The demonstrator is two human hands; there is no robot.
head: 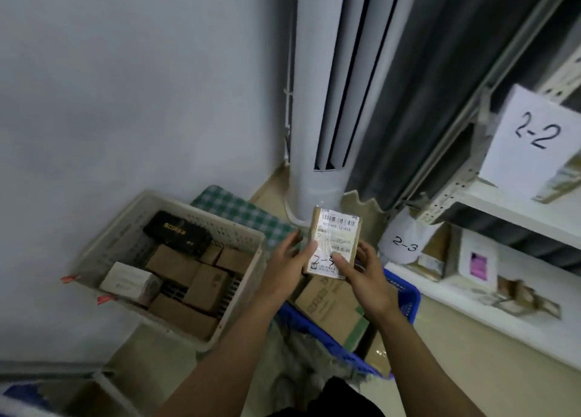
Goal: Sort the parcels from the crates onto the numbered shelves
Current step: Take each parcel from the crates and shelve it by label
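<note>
Both hands were together on one small parcel point(334, 242), held up between them with its printed label facing the wearer. The left hand point(290, 259) pinched the parcel's left edge, thumb on the front. The right hand point(361, 275) gripped the lower right corner, thumb laid across the label and fingers curled round the side. The parcel stood on end, its long axis running up and away from the hands, leaning a little to the right.

A handwritten mark at the foot of the label began "2-". The right thumb covered part of the last figure, so it was possibly a 3, but that could not be read for sure.

The relation that mattered was sideways. The shelves all lay to the right of the hands. The sign reading 2-3 point(405, 243) hung just beside the parcel on the right-hand side, with the lower shelf point(471, 316) running on beyond it. The sign reading 2-2 point(534, 134) sat well further right and higher. The right hand was the nearer one to both, so a one-handed reach to the right looked the natural way to place it, once the number was confirmed.

The blue crate point(405, 294) lay directly beneath the hands, and the beige crate point(119, 228), holding several boxes, lay to their left.
</note>
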